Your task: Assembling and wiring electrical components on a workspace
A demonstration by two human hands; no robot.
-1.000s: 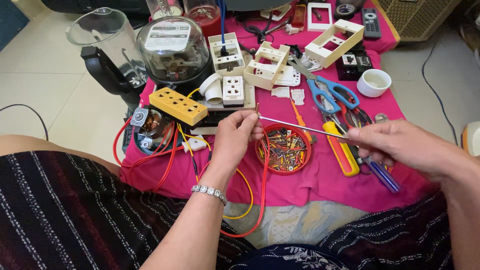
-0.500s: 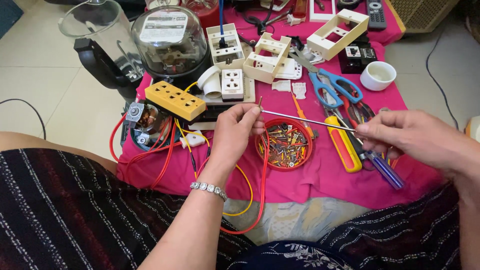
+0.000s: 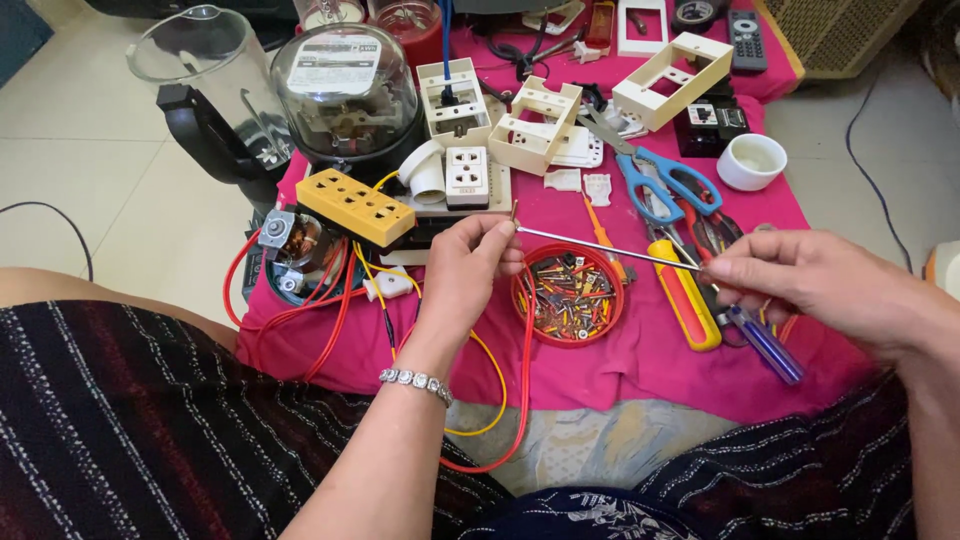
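We see the right hand point(image 3: 820, 285) gripping a thin screwdriver point(image 3: 640, 252) by its handle while the left hand point(image 3: 468, 268) pinches a small screw point(image 3: 514, 211) against its tip, both hands closed just above the red dish of screws point(image 3: 568, 296) on the pink cloth point(image 3: 640, 360).

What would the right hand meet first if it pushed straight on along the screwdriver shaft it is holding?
The right hand points its screwdriver leftward, and the tip already sits at the left hand's fingertips. It would likely meet those fingers first; whatever small part they pinch is too small to tell.
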